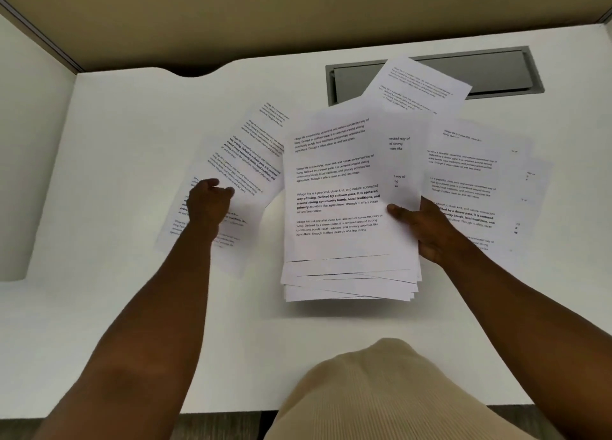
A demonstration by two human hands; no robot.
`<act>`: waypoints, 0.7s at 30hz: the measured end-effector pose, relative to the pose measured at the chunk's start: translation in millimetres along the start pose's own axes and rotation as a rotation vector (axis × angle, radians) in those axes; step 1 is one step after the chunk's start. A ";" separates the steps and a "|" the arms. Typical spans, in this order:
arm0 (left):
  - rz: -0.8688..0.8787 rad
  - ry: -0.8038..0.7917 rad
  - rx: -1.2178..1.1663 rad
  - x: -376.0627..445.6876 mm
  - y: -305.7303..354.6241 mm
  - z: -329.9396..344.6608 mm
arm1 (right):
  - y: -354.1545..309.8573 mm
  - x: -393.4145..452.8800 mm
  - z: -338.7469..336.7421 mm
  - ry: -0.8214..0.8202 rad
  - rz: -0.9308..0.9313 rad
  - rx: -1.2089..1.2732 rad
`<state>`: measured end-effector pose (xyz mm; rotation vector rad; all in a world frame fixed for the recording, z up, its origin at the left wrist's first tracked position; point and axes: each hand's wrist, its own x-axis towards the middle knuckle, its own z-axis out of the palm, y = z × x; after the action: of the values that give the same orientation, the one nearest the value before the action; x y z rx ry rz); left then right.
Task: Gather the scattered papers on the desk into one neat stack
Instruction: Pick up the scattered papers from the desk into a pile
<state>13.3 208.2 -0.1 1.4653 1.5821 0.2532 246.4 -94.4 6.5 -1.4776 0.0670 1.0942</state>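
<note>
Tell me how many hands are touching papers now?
2. The left hand rests on the loose sheets at the left; the right hand grips the stack in the middle by its right edge.

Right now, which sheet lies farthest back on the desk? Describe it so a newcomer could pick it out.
Find the grey hatch set in the desk near the back wall. One sheet lies tilted across its left part, just behind the stack that the right hand holds. It is the only paper overlapping the hatch; the other loose sheets lie nearer, to the left and right of the stack.
</note>
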 end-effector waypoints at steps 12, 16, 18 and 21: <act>0.256 -0.003 0.549 85.5 47.2 22.2 | 0.3 25.1 3.1 0.053 0.045 0.123; 0.256 -0.005 0.725 101.0 57.9 28.5 | 0.7 32.9 9.1 0.076 0.046 0.136; 0.238 0.041 0.793 105.9 62.3 28.0 | 2.9 35.9 10.6 0.095 0.040 0.113; 0.125 0.034 0.802 119.2 71.3 24.7 | 5.1 39.7 11.5 0.114 0.042 0.070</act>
<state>96.8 319.9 -21.3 2.1713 1.7078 -0.3346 258.6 -65.2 -20.7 -1.4801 0.2147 1.0303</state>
